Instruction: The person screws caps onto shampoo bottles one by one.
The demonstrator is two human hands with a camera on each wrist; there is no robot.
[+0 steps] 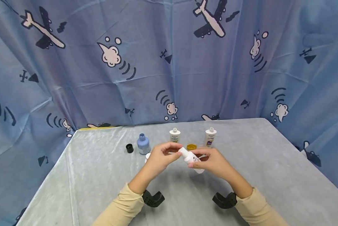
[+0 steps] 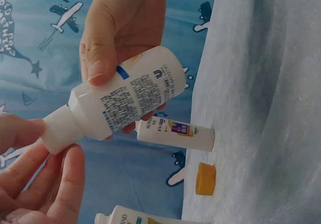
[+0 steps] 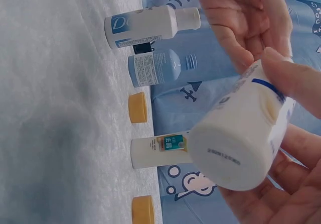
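Note:
A white bottle [image 1: 193, 160] with a blue stripe and printed label is held tilted over the table between both hands. My right hand [image 1: 214, 161] grips its body, thumb on one side and fingers on the other. With thumb and fingertips, my left hand [image 1: 161, 157] pinches the white cap [image 2: 61, 129] at the bottle's upper end. The cap sits on the bottle neck. In the right wrist view the bottle's base [image 3: 228, 158] faces the camera, and its cap end is hidden.
Behind the hands stand two uncapped white bottles [image 1: 210, 137] [image 1: 174, 135] and an uncapped blue bottle [image 1: 143, 145]. A black cap [image 1: 129, 148] and yellow caps [image 3: 137, 108] [image 3: 143, 210] lie nearby. A capped white bottle [image 3: 143, 26] is partly behind my left hand in the head view.

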